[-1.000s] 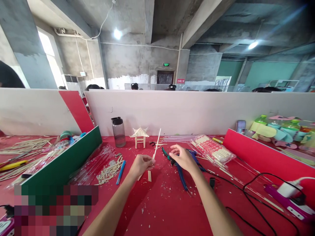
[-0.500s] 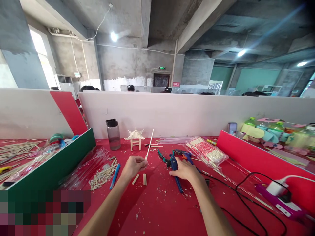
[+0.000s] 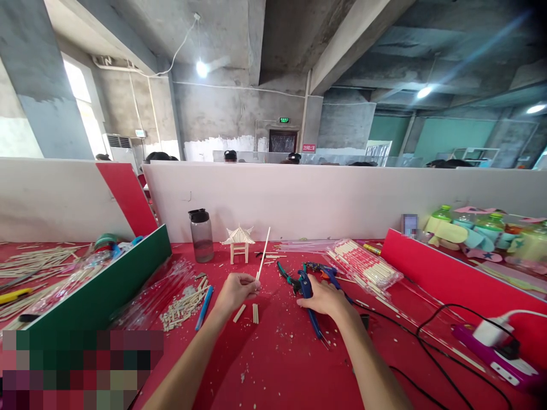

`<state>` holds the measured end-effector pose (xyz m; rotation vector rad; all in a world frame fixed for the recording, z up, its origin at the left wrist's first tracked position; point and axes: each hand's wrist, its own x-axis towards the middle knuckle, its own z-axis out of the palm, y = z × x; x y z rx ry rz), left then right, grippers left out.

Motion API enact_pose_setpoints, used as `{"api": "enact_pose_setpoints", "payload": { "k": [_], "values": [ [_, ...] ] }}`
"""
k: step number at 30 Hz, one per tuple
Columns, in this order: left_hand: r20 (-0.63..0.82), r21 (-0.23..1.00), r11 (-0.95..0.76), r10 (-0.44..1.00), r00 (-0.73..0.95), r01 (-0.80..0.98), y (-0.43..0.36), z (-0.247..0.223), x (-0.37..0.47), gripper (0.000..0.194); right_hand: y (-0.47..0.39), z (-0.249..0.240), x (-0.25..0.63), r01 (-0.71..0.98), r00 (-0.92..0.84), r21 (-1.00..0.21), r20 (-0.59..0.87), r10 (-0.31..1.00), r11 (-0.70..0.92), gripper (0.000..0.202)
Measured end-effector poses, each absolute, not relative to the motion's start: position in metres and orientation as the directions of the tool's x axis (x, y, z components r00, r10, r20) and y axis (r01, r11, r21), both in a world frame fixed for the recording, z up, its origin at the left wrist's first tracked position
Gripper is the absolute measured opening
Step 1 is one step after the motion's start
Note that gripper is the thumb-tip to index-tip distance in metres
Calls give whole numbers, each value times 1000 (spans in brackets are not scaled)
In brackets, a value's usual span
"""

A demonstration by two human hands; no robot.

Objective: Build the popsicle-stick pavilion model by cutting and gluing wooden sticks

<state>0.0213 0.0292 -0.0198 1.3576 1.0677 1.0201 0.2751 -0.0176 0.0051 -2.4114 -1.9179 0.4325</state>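
Note:
My left hand [image 3: 237, 290] is closed, pinching a thin pale wooden stick [image 3: 264, 250] that points up and slightly right. Beyond it stands a small pavilion model [image 3: 239, 244] made of sticks. Short cut stick pieces [image 3: 255, 313] lie just below this hand. My right hand [image 3: 325, 297] is wrapped loosely over a blue-handled hand tool [image 3: 313, 319] lying on the table, thumb on its left side. The tool's exact kind is partly hidden by the hand. Teal-and-black pliers [image 3: 288, 277] touch its far end, and a dark blue glue gun [image 3: 320, 269] lies behind the fingers.
At left are a pile of short sticks [image 3: 183, 307], a blue marker-like stick [image 3: 204, 307] and a water bottle [image 3: 201, 238]. Bagged sticks [image 3: 363, 263], black cables [image 3: 421, 336] and a purple power strip [image 3: 491, 354] lie right. Green [image 3: 106, 279] and red [image 3: 453, 273] dividers flank the table.
The whole view has shifted slightly, so everything sits a little further right and lower. Both hands keep the same positions and holds.

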Motion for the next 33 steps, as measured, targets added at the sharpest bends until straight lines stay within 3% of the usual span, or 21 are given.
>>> {"api": "enact_pose_setpoints", "payload": {
  "k": [3, 5, 10, 13, 17, 20, 33],
  "values": [
    [3, 999, -14, 974, 225, 47, 27, -16, 22, 43, -18, 5, 273, 946, 231, -187, -181, 956, -264, 89],
    [-4, 999, -4, 975, 221, 40, 27, -15, 22, 41, -17, 6, 273, 950, 235, -175, -144, 961, -259, 74],
    [-29, 1000, 26, 974, 224, 18, 29, -15, 21, 37, -13, 12, 276, 956, 209, -220, 44, 977, -195, 49],
    [-30, 999, 23, 973, 228, 33, 30, -15, 18, 37, -15, 17, 276, 916, 90, -400, 99, 991, -43, 47],
    [-23, 998, 8, 969, 248, 62, 30, -10, 14, 39, -21, 23, 269, 681, -172, -711, 74, 982, 173, 44],
    [-6, 999, -8, 965, 261, 53, 28, -4, 11, 42, -26, 28, 261, 540, -308, -810, 63, 949, 229, 45],
    [-18, 993, -27, 928, 372, 116, 25, -3, 10, 44, -23, 15, 250, 549, -410, -794, 16, 912, 261, 43]
  ]
}}
